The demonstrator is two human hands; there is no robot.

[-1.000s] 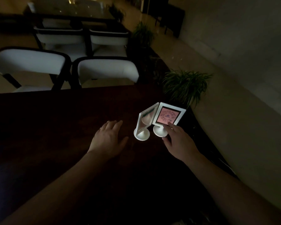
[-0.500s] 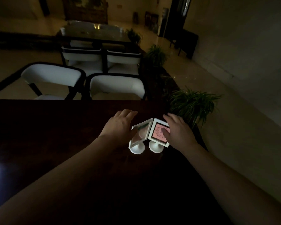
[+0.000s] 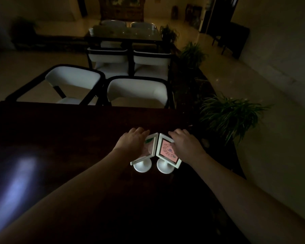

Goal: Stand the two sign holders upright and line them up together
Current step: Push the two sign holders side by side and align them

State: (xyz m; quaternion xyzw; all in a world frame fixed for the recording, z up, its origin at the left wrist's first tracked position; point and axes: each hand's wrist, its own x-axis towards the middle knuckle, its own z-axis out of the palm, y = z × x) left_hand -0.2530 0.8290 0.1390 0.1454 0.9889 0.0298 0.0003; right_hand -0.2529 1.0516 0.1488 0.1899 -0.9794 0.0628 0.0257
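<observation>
Both hands have closed in since a moment ago, pressing the frames edge to edge. On the dark wooden table [image 3: 77,138], toward its right side, the left hand [image 3: 130,143] cups the outer edge of the left white-framed sign holder [image 3: 149,150]; the right hand [image 3: 185,145] drapes loosely curled over the top of the right white-framed sign holder with a pink card [image 3: 167,152]. Their round bases stand apart though the inner edges touch. Pushing high on the frames could tip either off its small base.

Left hand [image 3: 130,143] hides left sign holder's [image 3: 149,151] outer edge; right hand [image 3: 185,147] covers right sign holder's [image 3: 167,152] corner.
</observation>
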